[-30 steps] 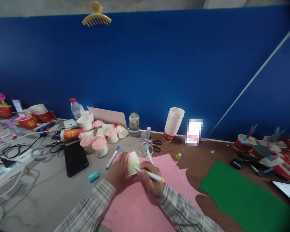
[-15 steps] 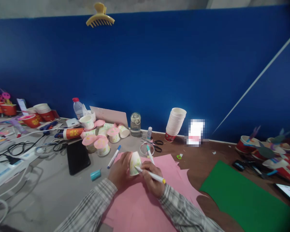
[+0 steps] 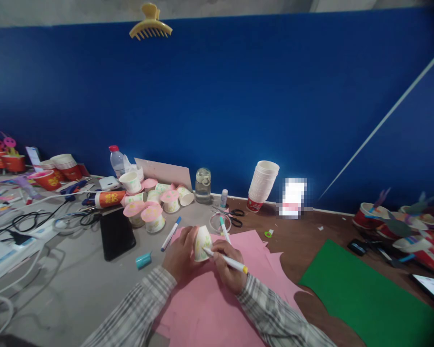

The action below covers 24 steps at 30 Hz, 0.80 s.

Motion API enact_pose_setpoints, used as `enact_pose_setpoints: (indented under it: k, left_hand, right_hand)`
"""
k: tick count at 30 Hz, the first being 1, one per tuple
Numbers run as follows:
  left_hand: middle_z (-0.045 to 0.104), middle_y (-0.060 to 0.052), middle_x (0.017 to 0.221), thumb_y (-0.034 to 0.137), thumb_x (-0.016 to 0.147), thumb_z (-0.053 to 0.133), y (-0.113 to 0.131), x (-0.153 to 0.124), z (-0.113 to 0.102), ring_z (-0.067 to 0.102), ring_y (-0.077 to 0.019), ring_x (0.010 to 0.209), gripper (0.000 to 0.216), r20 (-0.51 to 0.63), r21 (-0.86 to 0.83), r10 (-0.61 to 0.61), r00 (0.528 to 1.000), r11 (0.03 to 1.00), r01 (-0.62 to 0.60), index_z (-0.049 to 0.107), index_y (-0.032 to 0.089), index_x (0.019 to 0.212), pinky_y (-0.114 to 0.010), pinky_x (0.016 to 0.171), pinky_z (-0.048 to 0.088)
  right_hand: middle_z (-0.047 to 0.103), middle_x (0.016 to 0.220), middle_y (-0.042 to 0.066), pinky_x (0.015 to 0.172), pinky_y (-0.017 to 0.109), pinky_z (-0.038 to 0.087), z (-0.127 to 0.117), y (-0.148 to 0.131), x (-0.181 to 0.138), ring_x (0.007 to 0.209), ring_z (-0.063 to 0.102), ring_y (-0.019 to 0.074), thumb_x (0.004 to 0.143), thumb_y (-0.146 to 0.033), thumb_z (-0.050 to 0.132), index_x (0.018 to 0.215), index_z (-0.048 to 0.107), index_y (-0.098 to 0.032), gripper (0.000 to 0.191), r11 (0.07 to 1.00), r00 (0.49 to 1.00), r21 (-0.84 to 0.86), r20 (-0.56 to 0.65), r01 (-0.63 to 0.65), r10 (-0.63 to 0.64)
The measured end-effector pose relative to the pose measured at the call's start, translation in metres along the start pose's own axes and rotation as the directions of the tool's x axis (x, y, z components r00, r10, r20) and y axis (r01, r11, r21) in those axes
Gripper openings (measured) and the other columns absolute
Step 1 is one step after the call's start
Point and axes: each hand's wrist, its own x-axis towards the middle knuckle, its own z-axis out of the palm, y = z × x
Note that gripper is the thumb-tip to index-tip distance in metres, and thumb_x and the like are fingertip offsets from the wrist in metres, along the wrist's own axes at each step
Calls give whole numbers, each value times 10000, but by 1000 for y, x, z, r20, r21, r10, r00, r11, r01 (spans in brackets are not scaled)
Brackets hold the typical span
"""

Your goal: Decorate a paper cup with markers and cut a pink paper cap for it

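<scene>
My left hand (image 3: 181, 253) is wrapped round a small white paper cup (image 3: 202, 242) with yellow-green marks, held upside down over a pink paper sheet (image 3: 210, 308). My right hand (image 3: 228, 267) pinches a white marker with a yellow end (image 3: 228, 260), and its tip touches the cup's side. Both sleeves are grey plaid.
A blue-capped marker (image 3: 170, 233), a loose teal cap (image 3: 143, 260) and a black phone (image 3: 116, 234) lie to the left. Decorated cups with pink tops (image 3: 152, 218), a glass jar (image 3: 202, 185), scissors (image 3: 231, 217), a stack of white cups (image 3: 262, 184) and a green sheet (image 3: 361, 294) stand around.
The view has shifted slightly, so the things sit a little to the right. My hands stay on the cup and marker, with the marker tip moving slightly on the cup.
</scene>
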Motion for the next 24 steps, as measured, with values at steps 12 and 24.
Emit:
enact_pose_setpoints:
  k: [12, 24]
  left_hand:
    - [539, -145, 1087, 412, 575, 654, 0, 0, 0, 541, -335, 986, 757, 2, 10, 7, 1000, 1000, -7, 304, 211, 1216, -469, 760, 510]
    - [532, -143, 1090, 401, 577, 657, -2, 0, 1, 539, -339, 984, 761, 8, 2, 9, 1000, 1000, -9, 294, 217, 1219, -481, 764, 502]
  right_hand:
    - [621, 674, 11, 510, 234, 465, -2, 2, 0, 546, 582, 162, 746, -194, 500, 747, 619, -200, 120, 1000, 1000, -4, 5, -14, 14]
    - [616, 670, 11, 533, 253, 473, -1, 5, -1, 571, 589, 174, 742, -189, 505, 729, 618, -201, 115, 1000, 1000, 20, 10, -10, 10]
